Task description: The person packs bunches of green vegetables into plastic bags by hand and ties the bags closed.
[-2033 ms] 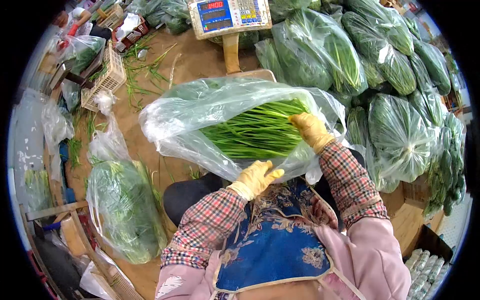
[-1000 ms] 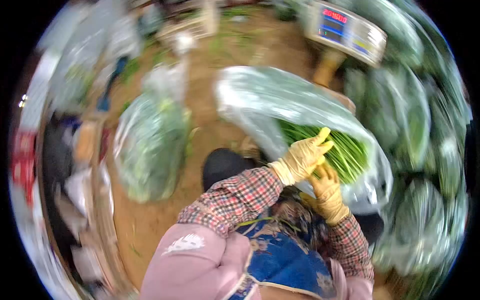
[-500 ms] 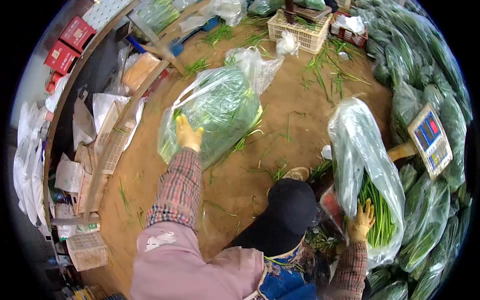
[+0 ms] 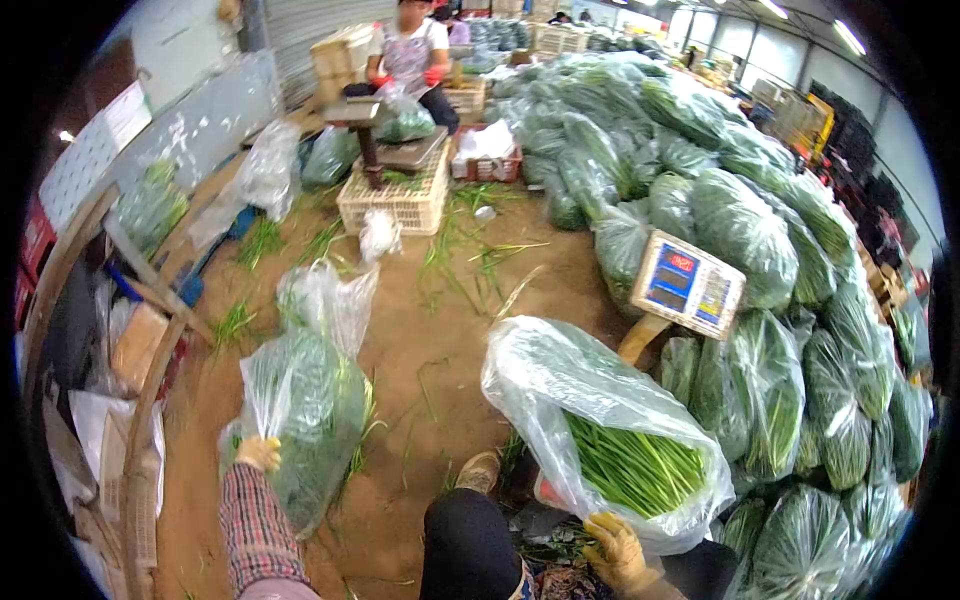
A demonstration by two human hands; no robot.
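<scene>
My left hand, in a yellow glove, is closed on the gathered plastic of a clear bag lying on the floor at left. Leafy greens show through that bag, and some stalks stick out on its right side. My right hand, also gloved, has its fingers curled at the near rim of another clear plastic bag. This bag gapes open toward me and holds long, thin green stalks like chives. It rests on a scale, whose display stands behind it. The scale's platform is mostly hidden.
Filled bags are piled high along the right. Ahead, a cream crate carries a second scale, with a red crate beside it. A person in red gloves sits behind. Loose stalks litter the floor. A wooden-edged rack stands left.
The view has swung up and to the right. My left hand, spread over the left bag before, is now closed on its plastic. My right hand has moved from the stalks to the bag's rim.
</scene>
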